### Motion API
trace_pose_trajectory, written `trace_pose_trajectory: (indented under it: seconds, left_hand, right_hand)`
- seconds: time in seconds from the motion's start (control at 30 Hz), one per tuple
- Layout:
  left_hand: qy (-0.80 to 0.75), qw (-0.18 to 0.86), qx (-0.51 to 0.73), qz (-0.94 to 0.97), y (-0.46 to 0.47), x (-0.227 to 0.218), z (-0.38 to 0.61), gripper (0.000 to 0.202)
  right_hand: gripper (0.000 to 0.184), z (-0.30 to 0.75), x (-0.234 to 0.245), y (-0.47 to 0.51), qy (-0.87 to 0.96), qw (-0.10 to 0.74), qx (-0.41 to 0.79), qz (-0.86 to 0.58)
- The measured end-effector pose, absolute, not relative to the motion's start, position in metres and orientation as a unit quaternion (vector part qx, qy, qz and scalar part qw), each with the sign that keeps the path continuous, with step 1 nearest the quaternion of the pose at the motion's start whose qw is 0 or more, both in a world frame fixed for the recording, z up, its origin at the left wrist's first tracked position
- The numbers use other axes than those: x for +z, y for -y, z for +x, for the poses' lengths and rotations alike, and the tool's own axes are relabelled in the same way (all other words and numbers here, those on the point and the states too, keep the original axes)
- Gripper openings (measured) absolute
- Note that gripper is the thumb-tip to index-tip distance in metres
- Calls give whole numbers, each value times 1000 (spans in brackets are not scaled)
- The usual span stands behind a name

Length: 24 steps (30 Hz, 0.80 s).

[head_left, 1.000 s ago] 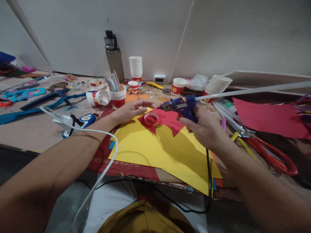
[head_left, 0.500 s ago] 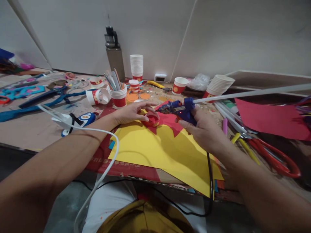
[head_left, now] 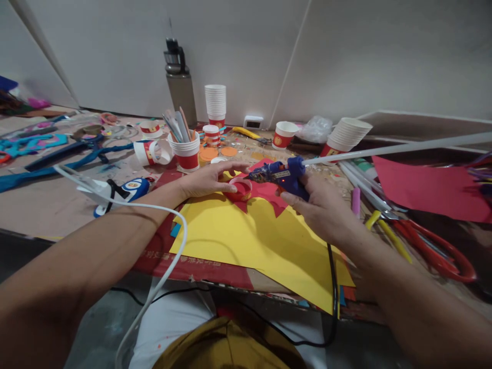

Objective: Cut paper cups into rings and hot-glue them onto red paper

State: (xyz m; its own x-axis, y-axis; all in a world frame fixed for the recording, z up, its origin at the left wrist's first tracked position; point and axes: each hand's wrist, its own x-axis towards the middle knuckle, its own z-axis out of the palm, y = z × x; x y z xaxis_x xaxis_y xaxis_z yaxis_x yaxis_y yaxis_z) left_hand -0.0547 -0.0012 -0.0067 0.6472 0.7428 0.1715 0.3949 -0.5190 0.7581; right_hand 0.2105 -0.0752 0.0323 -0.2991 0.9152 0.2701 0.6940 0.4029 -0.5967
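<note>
My right hand [head_left: 326, 202] is wrapped round the handle of a blue hot glue gun [head_left: 290, 179], a small red light on its side. A long white glue stick [head_left: 384, 149] sticks out of its back. The nozzle points left, at the rim of a short red paper cup piece [head_left: 242, 195]. My left hand [head_left: 205, 180] grips that piece from the left, thumb at its near side and fingers arched over the far side. Under it lie a red paper cut-out [head_left: 271, 193] with pointed edges and a yellow sheet [head_left: 230, 230].
Behind stand a cup of pencils [head_left: 189, 159], stacked paper cups [head_left: 216, 100] and yellow-handled pliers [head_left: 246, 133]. Red-handled scissors [head_left: 434, 246] and red paper [head_left: 430, 187] lie at right. A white cable [head_left: 180, 246] crosses my left forearm; the gun's black cord [head_left: 333, 287] hangs over the table edge.
The glue gun has shifted very slightly left and down, its nozzle staying by the cup piece's rim. My left hand keeps its hold, nearly still.
</note>
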Motion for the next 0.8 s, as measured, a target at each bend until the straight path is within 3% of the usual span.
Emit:
trace_pose_trajectory:
  seconds: [0.1,0.37,0.8]
  left_hand:
    - [-337,388,248,821,1,-9,-54,60]
    - [-309,398,256,825,-4,-12,-58,73]
    - [-348,376,233,827,-3,-10,-56,66]
  right_hand:
    - [37,208,33,77,788,293,183,-510]
    - [38,209,26,77,791,263,166,-526]
    - [28,207,20,78,789,248,176,-534]
